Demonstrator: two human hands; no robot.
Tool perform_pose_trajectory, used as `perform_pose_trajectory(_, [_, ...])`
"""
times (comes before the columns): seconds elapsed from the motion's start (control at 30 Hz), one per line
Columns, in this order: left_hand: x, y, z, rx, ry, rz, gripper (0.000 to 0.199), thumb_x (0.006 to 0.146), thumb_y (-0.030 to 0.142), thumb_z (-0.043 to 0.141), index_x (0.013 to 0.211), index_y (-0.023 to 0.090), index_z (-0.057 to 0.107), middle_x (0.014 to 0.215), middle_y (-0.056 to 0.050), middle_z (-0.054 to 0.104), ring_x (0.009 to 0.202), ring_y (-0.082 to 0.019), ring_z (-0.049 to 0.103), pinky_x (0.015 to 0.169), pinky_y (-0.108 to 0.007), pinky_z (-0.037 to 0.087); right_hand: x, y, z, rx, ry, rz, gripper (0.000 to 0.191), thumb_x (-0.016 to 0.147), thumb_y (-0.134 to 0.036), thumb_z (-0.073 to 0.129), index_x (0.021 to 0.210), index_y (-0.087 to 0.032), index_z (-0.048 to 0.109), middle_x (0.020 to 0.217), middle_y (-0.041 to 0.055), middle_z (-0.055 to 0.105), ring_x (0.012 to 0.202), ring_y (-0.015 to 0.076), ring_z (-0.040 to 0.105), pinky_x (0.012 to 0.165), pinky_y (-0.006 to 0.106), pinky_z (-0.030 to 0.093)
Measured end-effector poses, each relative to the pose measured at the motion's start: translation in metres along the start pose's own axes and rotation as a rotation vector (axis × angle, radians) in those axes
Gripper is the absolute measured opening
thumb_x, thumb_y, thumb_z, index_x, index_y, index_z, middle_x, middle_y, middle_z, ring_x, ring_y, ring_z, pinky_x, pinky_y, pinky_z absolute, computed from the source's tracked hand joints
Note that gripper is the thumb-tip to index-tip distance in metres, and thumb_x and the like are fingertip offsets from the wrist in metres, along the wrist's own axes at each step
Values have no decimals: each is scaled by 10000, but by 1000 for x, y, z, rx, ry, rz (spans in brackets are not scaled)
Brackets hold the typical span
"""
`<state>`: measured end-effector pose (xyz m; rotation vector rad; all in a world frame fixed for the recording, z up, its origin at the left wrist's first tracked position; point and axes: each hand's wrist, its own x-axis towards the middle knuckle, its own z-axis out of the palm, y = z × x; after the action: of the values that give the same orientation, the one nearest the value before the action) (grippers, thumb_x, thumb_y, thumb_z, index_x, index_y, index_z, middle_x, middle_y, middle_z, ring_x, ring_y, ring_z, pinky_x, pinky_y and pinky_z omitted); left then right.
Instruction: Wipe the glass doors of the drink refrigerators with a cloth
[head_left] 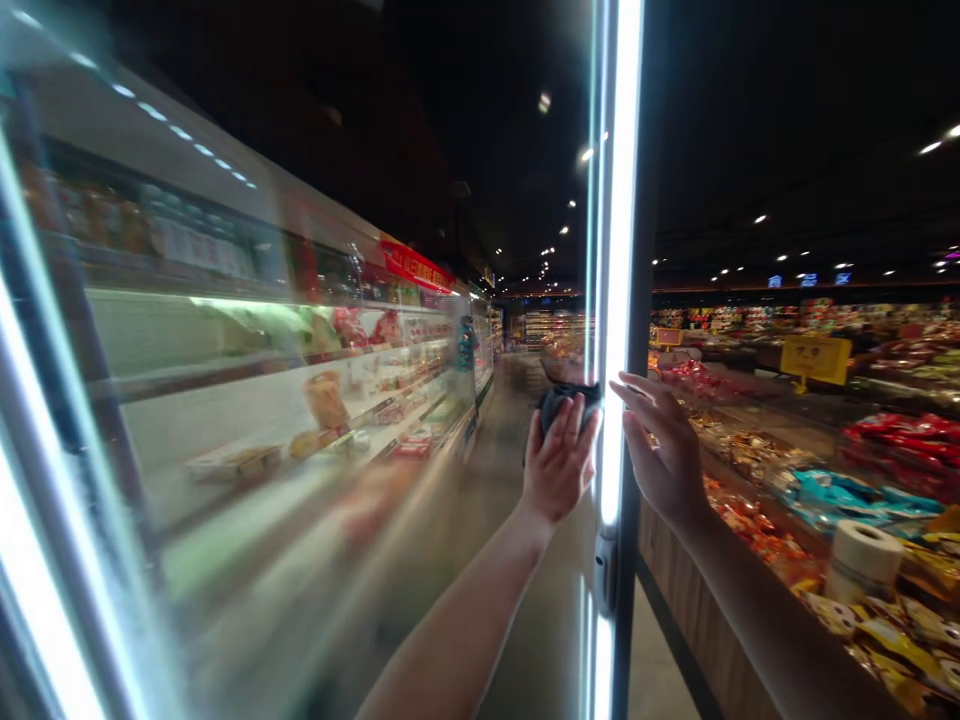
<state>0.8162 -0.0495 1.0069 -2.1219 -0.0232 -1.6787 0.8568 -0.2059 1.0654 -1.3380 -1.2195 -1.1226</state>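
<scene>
**Cloth on the glass, both hands raised**

From my remote seat, I see the left hand (pixel 559 465) wrapped over a dark cloth (pixel 570 405), its fingers closed narrowly and pressing the cloth to the glass door (pixel 555 620), just beside the lit strip (pixel 619 250). The right hand (pixel 660 450) is open, its fingers (pixel 637 395) spread wide, with their tips at the strip (glass or frame under them, I cannot tell from here). Through the glass on the left stand the shelves (pixel 262 380) of packaged food. On the right, a paper roll (pixel 862 560) sits among snack packets (pixel 892 625) on a wood-sided table (pixel 697 610), and a yellow price sign (pixel 816 358) stands beyond.
</scene>
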Motion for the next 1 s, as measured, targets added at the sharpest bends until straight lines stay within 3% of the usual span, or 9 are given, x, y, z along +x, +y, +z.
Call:
perform_pose_trajectory(0.1, [-9,-4,-2,-32,-51,169,663,898,265,570,1535,175,411,1621,-83,369,1567,-205,161,1295,-493,59,0,-2,2,7,-48,-9,390,997,-239,471,1337,-311,649,1332,86,644,1242,266,610,1034,499,521])
perform_pose_trajectory(0.17, [0,-25,-11,-40,-68,148,670,906,274,568,1550,220,394,1626,-65,362,1555,-209,213,1295,-480,81,-1,-2,1,8,-64,-20,395,996,-237,469,1340,-311,649,1336,86,642,1243,270,609,1037,504,518])
perform_pose_trajectory(0.27, [5,-60,-27,5,-42,-107,703,909,327,593,1569,259,363,1648,-83,311,1533,-270,279,1284,-506,116,-6,2,-2,7,-69,-31,399,991,-222,479,1339,-314,651,1326,85,648,1219,269,624,1018,502,531])
perform_pose_trajectory(0.37, [-21,-66,-36,69,-4,-313,708,907,336,603,1568,232,371,1647,-121,302,1523,-315,296,1272,-542,122,-14,7,1,10,-67,-33,409,989,-207,483,1348,-320,643,1310,83,659,1212,264,630,1008,496,541])
perform_pose_trajectory(0.5, [-50,-48,-34,32,-72,18,625,928,336,563,1534,265,430,1594,-57,422,1514,-227,329,1291,-468,66,-18,10,22,61,-96,-41,442,995,-202,470,1403,-323,593,1366,84,635,1262,259,612,1054,508,524])
perform_pose_trajectory(0.6, [-33,-64,-39,19,-105,152,602,941,352,546,1530,297,430,1603,-22,407,1511,-191,332,1294,-447,64,-18,9,41,98,-117,-70,465,1000,-197,458,1438,-319,556,1447,85,585,1337,258,561,1097,511,498])
perform_pose_trajectory(0.73, [-18,-107,-58,100,-45,-147,658,920,385,598,1543,276,417,1647,-80,309,1510,-277,333,1278,-497,135,-23,7,52,99,-145,-65,477,1005,-190,448,1458,-314,534,1498,84,546,1378,259,525,1113,507,493])
perform_pose_trajectory(0.83, [-49,-109,-66,159,-9,-324,684,916,342,608,1555,224,398,1651,-133,283,1513,-333,314,1263,-543,159,-31,5,55,107,-191,-72,514,1008,-171,425,1498,-317,482,1536,87,505,1433,266,455,1132,529,472])
perform_pose_trajectory(1.0, [-80,-88,-67,77,-154,31,656,916,309,589,1545,312,404,1582,-38,443,1474,-228,405,1286,-461,135,-40,-4,72,101,-259,-138,627,1000,-121,394,1587,-325,308,1621,90,375,1509,292,300,1173,618,379])
